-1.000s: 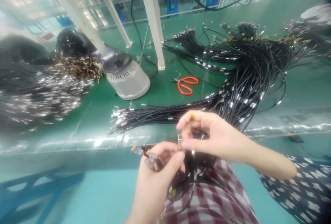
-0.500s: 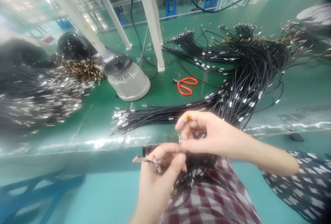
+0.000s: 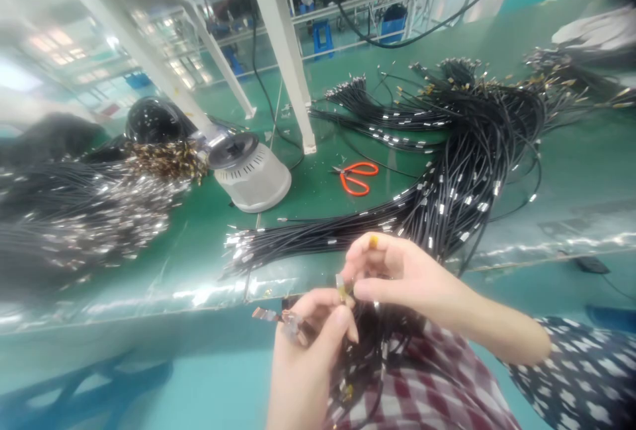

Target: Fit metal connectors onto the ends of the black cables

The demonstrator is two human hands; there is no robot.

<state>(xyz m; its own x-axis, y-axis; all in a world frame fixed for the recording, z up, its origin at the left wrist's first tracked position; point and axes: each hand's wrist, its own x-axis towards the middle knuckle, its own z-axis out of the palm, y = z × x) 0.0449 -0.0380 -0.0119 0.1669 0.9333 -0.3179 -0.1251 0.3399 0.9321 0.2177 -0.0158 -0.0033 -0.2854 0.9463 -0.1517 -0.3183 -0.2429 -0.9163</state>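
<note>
My left hand [image 3: 311, 344] is closed, thumb and forefinger pinching a small flat cable end [image 3: 340, 286] with a pale tip and a yellowish patch. Copper-coloured and clear strips [image 3: 271, 315] stick out to the left between its other fingers. Close on the right, my right hand [image 3: 397, 274] has its fingers curled and its thumb tip beside that cable end; what lies between its fingertips is too small to make out. A yellow bit [image 3: 373, 242] sticks to one of its fingers. Below both hands, a bunch of black cables [image 3: 368, 337] lies on the checked cloth over my lap.
A large bundle of black cables [image 3: 442, 178] with silvery ends spreads across the green table [image 3: 308, 208]. Orange-handled snips [image 3: 360, 178] lie behind it. A grey round-bodied device [image 3: 256, 181] stands by white posts [image 3: 293, 52]. More cables [image 3: 94, 211] heap up at left, blurred.
The view has shifted, so the table things sit slightly lower. My right fingertips have drawn a little away from the cable end, and its yellowish patch now shows. My left hand keeps its pinch.
</note>
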